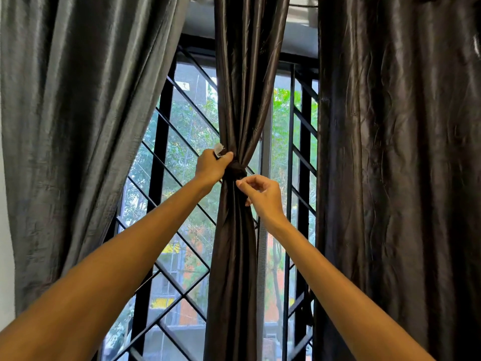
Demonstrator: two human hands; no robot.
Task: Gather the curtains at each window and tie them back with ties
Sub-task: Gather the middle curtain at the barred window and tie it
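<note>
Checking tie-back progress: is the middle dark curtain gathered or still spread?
Gathered. The middle dark brown satin curtain narrows to a tight waist under a dark tie, which the left hand grips; window grille shows either side.

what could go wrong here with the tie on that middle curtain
The left hand alone grips the dark tie round the gathered dark satin middle curtain; the right hand only pinches near it. If the left lets go early, the slick fabric may slip loose. The pale frayed end could pull out.
</note>
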